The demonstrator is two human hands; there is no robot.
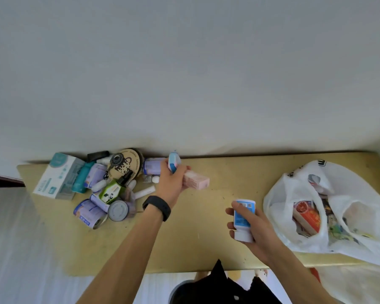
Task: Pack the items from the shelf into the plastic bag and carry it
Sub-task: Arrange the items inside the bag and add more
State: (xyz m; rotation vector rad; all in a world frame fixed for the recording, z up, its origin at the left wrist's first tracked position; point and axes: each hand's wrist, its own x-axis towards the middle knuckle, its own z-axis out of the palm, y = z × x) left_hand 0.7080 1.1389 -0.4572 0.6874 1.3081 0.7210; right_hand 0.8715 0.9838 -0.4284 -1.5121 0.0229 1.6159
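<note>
My left hand (171, 183) grips a pink box (196, 181) together with a small blue and pink item (173, 162), just right of the pile of items (105, 189) on the yellow shelf (206, 249). My right hand (253, 229) holds a white bottle with a blue label (242, 218), cap toward me, left of the white plastic bag (298, 242). The bag lies open at the shelf's right end, and a red box (307, 218) shows inside it.
The pile holds a white and teal carton (57, 176), a teal bottle (82, 179), a green spray bottle (114, 188), several tins (119, 210) and a round wooden disc (127, 163). A white wall (184, 73) backs the shelf. The shelf's front edge runs near my body.
</note>
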